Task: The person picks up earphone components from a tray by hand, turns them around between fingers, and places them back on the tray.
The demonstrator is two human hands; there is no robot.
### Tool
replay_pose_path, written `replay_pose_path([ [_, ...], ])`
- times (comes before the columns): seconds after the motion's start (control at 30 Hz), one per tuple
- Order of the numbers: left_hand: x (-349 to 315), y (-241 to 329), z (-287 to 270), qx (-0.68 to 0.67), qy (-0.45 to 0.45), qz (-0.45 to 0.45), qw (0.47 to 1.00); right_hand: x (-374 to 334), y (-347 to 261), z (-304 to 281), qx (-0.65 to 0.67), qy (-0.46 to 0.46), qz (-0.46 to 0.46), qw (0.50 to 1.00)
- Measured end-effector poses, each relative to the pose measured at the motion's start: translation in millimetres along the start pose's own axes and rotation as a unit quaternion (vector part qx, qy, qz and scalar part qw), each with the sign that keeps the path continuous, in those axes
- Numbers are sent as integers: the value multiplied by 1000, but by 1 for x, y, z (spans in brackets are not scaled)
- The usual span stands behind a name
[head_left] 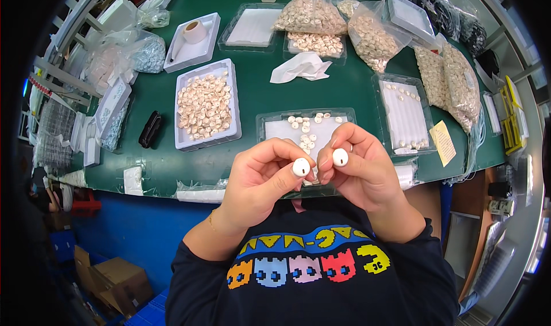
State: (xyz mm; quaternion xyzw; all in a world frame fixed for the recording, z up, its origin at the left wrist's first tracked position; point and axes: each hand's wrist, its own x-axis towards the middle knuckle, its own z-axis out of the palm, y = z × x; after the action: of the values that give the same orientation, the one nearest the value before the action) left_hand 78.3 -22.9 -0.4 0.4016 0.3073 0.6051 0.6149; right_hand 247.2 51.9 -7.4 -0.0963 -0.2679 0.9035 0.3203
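Observation:
My left hand point(261, 180) pinches a small white earbud shell point(301, 167) with a dark oval slot between thumb and fingers. Close beside it, my right hand point(361, 168) grips a second white earbud shell point(340, 157), also with a dark slot facing up. The two shells are held apart, above a clear plastic tray with a white liner point(278, 130). Several loose earbud shells point(308, 139) lie in that tray, partly hidden by my hands.
A white tray point(179, 137) heaped with shells stands left, beside a black case point(150, 129). Right is another lined tray point(402, 116). Bulging bags of shells point(313, 13) and a crumpled white cloth point(301, 68) lie farther back. A tape roll point(195, 32) sits in a back-left tray.

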Motion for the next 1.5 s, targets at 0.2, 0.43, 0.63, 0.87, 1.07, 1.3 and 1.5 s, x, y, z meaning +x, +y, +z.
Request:
replay_pose_path([
  [0.2, 1, -5, 2, 173, 43, 61, 982, -2, 1, 15, -324, -34, -230, 917],
  [0.43, 3, -7, 3, 288, 52, 113, 950, 6, 3, 10, -414, 42, -298, 859],
  [0.63, -1, -7, 2, 207, 41, 87, 974, -1, -2, 8, -469, -43, -293, 832],
  [0.87, 4, -2, -1, -193, -15, -118, 974, 2, 0, 7, -138, 40, -123, 982],
  [1.07, 5, -6, -8, -317, -55, -137, 937, 4, 3, 3, -47, 35, -39, 998],
  [1.3, 11, -27, -20, -164, 0, -181, 970, 8, 9, -8, -398, 52, -226, 887],
  [1.5, 20, -42, -48, -299, 64, -216, 927, 20, 10, -24, -678, 40, -272, 682],
])
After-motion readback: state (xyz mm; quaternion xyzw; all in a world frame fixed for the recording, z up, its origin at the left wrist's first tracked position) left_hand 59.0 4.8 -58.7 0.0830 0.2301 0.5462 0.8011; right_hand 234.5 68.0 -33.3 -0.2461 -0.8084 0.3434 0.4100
